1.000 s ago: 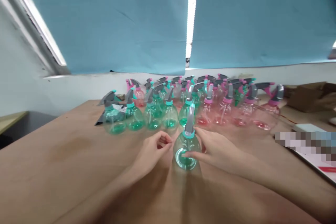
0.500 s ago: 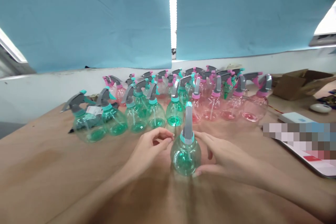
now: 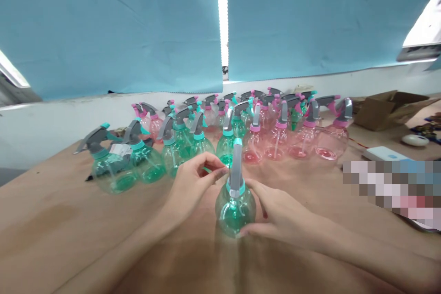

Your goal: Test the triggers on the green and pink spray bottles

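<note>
A round teal spray bottle [image 3: 235, 209] with a grey trigger head stands on the brown table [image 3: 69, 229] right in front of me. My right hand [image 3: 275, 213] wraps round its right side and holds it. My left hand [image 3: 195, 183] hovers just left of the bottle's neck, its thumb and fingertips pinched together; whether anything is in the pinch I cannot make out. Behind them stand several teal spray bottles [image 3: 144, 161] on the left and several pink spray bottles [image 3: 303, 135] on the right.
Blue curtains [image 3: 113, 27] hang behind the table above a white sill. A brown cardboard box [image 3: 389, 108] sits at the far right, with a small white oval object [image 3: 415, 140] and a flat white device [image 3: 382, 153] near it.
The held bottle has come a little closer to me and leftward with my right hand. My left hand has risen slightly towards the bottle's neck. The view has shifted slightly.
</note>
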`<state>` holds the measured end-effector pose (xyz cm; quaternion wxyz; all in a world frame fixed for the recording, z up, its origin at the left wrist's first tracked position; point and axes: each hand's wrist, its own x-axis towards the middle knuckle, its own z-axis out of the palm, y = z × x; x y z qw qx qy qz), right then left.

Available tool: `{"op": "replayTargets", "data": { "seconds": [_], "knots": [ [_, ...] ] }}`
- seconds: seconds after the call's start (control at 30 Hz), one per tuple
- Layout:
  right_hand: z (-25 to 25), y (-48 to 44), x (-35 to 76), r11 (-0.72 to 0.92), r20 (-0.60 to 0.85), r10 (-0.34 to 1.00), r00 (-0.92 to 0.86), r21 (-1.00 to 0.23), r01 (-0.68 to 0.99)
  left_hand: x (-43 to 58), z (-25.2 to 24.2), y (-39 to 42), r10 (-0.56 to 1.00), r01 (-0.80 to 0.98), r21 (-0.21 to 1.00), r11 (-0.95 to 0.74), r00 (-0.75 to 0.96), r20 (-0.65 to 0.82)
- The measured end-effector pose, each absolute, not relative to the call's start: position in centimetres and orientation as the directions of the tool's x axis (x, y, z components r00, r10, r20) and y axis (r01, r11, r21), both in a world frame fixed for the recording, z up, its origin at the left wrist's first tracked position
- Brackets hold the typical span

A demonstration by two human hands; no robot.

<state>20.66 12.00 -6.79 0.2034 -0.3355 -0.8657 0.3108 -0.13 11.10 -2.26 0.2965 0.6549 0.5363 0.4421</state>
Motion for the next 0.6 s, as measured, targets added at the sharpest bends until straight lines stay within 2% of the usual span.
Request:
{"op": "replayTargets", "data": {
  "seconds": [0.17, 0.27, 0.6],
  "knots": [
    [-6.6, 11.7, 20.4, 0.573, 0.133, 0.726, -0.675, -0.660, 0.486, 0.1, -2.5, 11.4, 0.936, 0.515, 0.789, -0.335, 0.088, 0.340],
    [-6.5, 11.6, 20.5, 0.577, 0.145, 0.727, -0.671, -0.659, 0.483, -0.1, -2.8, 11.4, 0.935, 0.541, 0.769, -0.340, 0.107, 0.338],
    [-7.3, 11.4, 21.0, 0.567, 0.148, 0.766, -0.626, -0.613, 0.549, -0.8, -2.9, 10.4, 0.956, 0.465, 0.835, -0.294, 0.148, 0.253]
  ]
}}
